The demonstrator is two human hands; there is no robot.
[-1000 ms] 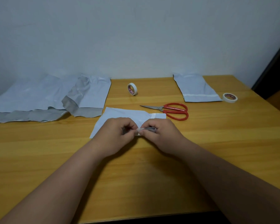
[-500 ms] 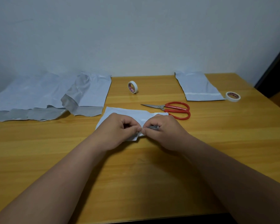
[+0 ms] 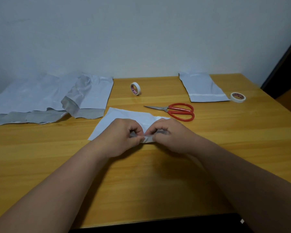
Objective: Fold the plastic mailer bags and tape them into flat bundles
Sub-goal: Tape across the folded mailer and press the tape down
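Still, little has shifted: the left hand [image 3: 120, 137] and right hand [image 3: 170, 136] keep pinching a short strip of tape [image 3: 147, 140] at the near edge of the folded mailer bag [image 3: 124, 116] mid-frame on the counter [image 3: 158, 182], apparently sealing this bundle.

Scissors [image 3: 176, 111] just beyond hands, tape roll [image 3: 135, 88] behind; bare table [image 3: 141, 182] nearer.

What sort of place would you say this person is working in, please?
Probably a plain room at home or in a small office, used as a packing spot: a wooden table against a bare pale wall, with mailer bags, tape rolls and red scissors laid out.
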